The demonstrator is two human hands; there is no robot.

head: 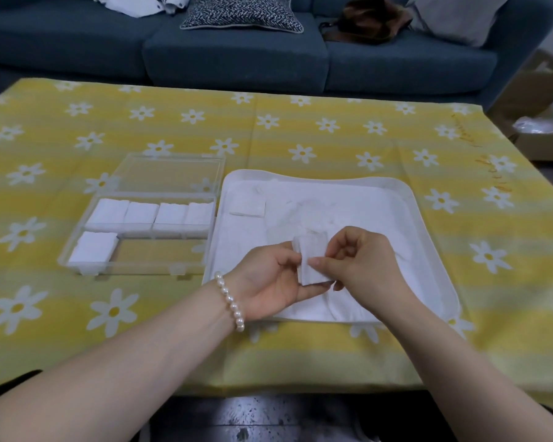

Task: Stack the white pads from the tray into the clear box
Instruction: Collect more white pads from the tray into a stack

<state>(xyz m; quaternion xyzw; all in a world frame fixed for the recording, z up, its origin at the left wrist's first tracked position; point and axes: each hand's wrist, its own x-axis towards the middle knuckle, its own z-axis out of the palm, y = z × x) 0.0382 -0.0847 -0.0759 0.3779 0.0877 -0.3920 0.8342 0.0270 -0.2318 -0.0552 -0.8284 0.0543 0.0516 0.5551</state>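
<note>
Both hands hold a small stack of white pads (310, 260) above the front of the white tray (406, 199). My left hand (268, 279), with a pearl bracelet at the wrist, cups the pads from the left and below. My right hand (361, 260) pinches them from the right. More white pads lie loose in the tray, one square pad (248, 207) near its back left corner. The clear box (141, 267) sits left of the tray with its lid open flat behind it. Several pad stacks (150, 213) fill its back row and one stack (93, 247) sits front left.
A yellow tablecloth with white daisies (332, 132) covers the table. A blue sofa (237, 55) with cushions and a brown bag stands behind it. Cardboard boxes (543, 122) sit at the far right, off the table.
</note>
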